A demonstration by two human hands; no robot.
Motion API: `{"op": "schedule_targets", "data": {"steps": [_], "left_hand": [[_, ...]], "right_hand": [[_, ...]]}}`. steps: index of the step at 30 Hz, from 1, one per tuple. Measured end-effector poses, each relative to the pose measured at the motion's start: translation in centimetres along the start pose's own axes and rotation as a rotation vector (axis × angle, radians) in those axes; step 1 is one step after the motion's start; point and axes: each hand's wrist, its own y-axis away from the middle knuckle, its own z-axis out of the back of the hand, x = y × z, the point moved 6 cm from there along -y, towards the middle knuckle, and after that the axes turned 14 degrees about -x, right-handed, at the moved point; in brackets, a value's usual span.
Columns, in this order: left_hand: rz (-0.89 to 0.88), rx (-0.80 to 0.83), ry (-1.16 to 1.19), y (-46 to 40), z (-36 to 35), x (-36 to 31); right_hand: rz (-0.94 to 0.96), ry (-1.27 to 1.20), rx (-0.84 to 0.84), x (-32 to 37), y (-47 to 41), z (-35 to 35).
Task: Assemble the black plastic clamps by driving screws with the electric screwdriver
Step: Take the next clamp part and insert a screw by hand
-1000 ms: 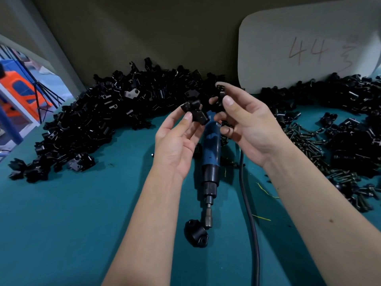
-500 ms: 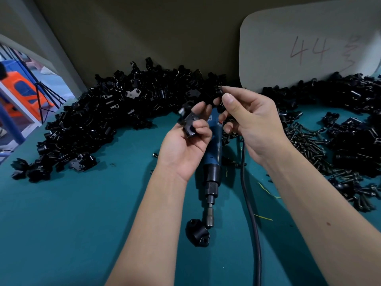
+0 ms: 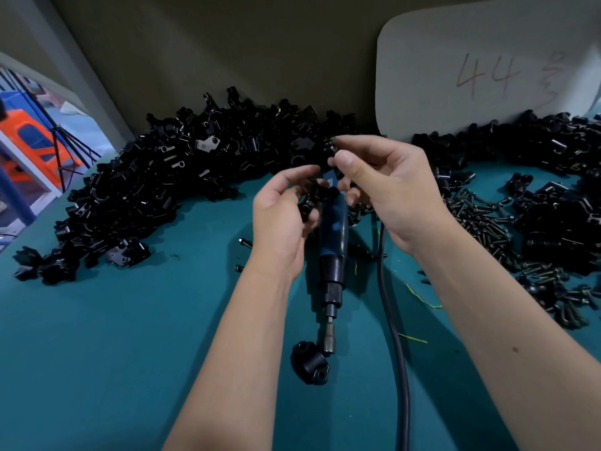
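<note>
The left hand [image 3: 281,219] grips a black clamp piece [image 3: 309,203] and the right hand [image 3: 387,187] pinches another small piece [image 3: 331,146], both above the desk [image 3: 113,336]. The pieces look light, stiff and easy to drop. The electric screwdriver [image 3: 333,242] lies below them, its cable [image 3: 395,320] beside; clamp heaps [image 3: 169,177] crowd the far edge.

Teal table [image 3: 97,353] carries clamp piles [image 3: 156,190], screws [image 3: 481,222], electric screwdriver [image 3: 333,249], cable [image 3: 395,336]

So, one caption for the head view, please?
Two hands join black plastic clamp pieces above a blue electric screwdriver.
</note>
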Motion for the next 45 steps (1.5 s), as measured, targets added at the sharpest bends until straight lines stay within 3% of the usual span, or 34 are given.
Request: {"op": "schedule_targets", "data": {"steps": [4,9,13,18,24,45], "left_hand": [[-0.148,-0.005,-0.099,0.1,0.0,-0.3],[-0.078,0.11,0.033,0.7,-0.5,-0.4],[-0.125,0.184,-0.004,1.2,-0.9,-0.6],[-0.084,0.136,0.012,0.9,-0.6,-0.5],[-0.101,0.063,0.043,0.8,-0.5,-0.1],[0.013,0.142,0.101,1.8,-1.2,0.4]], "right_hand": [[0.03,0.238,0.101,-0.6,0.3,-0.9],[0.012,0.268,0.035,-1.0,0.2,-0.3],[0.005,0.225,-0.023,-0.8,-0.1,0.5],[-0.088,0.144,0.099,-0.8,0.2,0.5],[-0.093,0.159,0.082,-0.6,0.1,0.2],[-0.091,0.299,0.16,0.7,-0.4,2.0]]}}
